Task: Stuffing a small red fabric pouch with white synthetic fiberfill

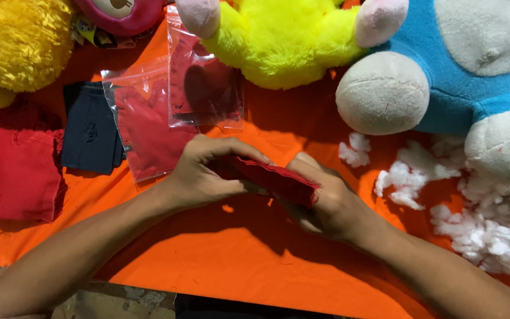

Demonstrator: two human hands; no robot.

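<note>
Where the two forearms come in over the near edge of the bench, which is draped in an orange cloth, both hands meet at its middle around a folded piece of red fabric. The left hand has its grip closed over the left end of the fabric, fingers curled across the top and thumb beneath. The right hand pinches the right end, its grip likewise closed on the cloth, with the fabric's edge standing up between the fingers. Towards the right edge lies a loose heap of white stuffing. Near the left edge a flat piece of red cloth lies on the bench, just beside a dark navy cloth piece. Behind the hands, two clear plastic bags overlap, each holding red fabric. Along the far edge sit plush toys: a yellow furry one at the far left corner, a pink one next to it, a bright yellow-green one in the middle, and a blue and white one at the far right corner.
</note>
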